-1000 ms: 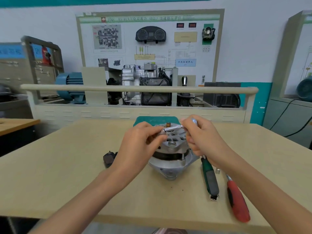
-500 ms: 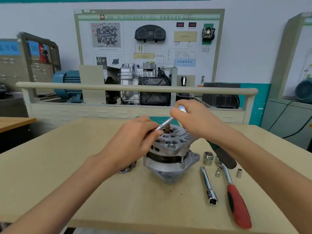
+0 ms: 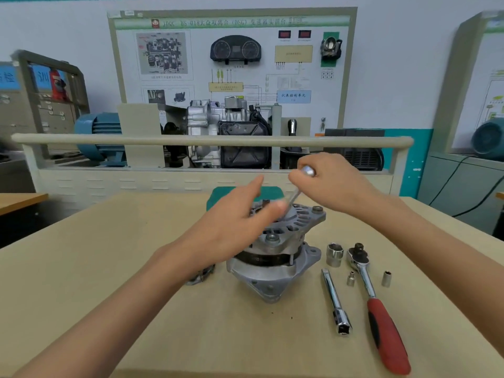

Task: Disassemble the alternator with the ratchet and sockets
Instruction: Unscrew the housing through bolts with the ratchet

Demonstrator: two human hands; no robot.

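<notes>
Left hand released from the tool; right hand alone holds the driver over the alternator.

The alternator (image 3: 275, 249) stands mid-worktop (image 3: 95, 282). A half-second back the left hand (image 3: 234, 227) pinched the slim metal tool (image 3: 296, 193); its fingers now lie straight, holding nothing. The right hand (image 3: 335, 184) grips the tool's top, tip apparently at the alternator's crown. Ratchet (image 3: 379, 309) and sockets (image 3: 335, 254) lie idle right of the alternator, so loosening appears barely begun.
</notes>
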